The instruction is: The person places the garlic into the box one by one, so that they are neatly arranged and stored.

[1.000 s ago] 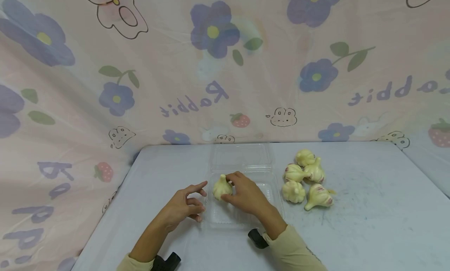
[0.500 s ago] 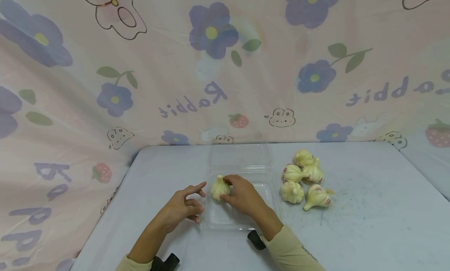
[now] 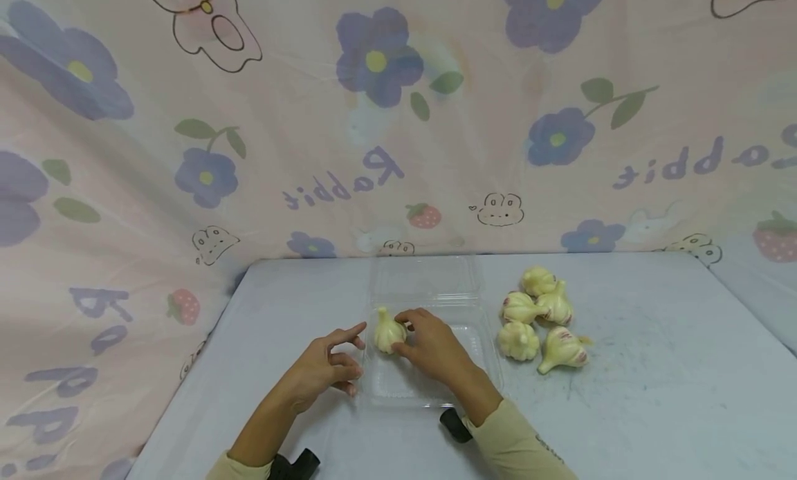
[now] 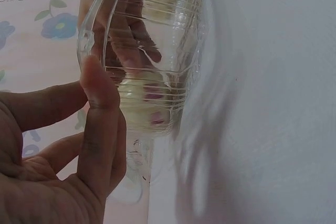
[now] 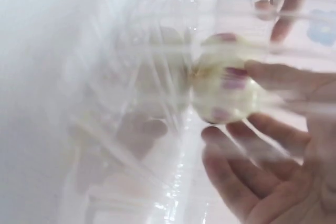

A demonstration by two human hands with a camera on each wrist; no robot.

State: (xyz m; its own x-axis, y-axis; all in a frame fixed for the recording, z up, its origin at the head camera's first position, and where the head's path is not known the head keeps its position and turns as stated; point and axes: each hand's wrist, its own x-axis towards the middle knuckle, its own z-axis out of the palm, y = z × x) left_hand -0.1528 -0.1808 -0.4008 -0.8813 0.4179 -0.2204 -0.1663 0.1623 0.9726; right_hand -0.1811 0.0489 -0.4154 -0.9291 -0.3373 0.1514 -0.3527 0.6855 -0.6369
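Observation:
A whole garlic bulb (image 3: 389, 333) stands upright, neck up, in the left part of a clear plastic clamshell box (image 3: 429, 395). My right hand (image 3: 438, 348) reaches into the box and pinches the bulb from its right side. In the right wrist view, thumb and finger meet purple-streaked garlic (image 5: 226, 85), blurred by the plastic. My left hand (image 3: 324, 369) is at the box's left wall, fingers loosely bent and holding nothing. Through that wall, the left wrist view shows the garlic (image 4: 149, 100); a fingertip (image 4: 97, 77) is at the rim, contact unclear.
Several garlic bulbs (image 3: 519, 340) lie in a group on the white table (image 3: 654, 369), right of the box. The box's lid (image 3: 426, 276) is folded back toward the patterned cloth (image 3: 448, 162) hanging behind. A black wrist device (image 3: 456, 425) is at the right sleeve.
The garlic bulb has shifted slightly left inside the box and its neck leans a little more left, my right fingers following. My left hand stays almost still.

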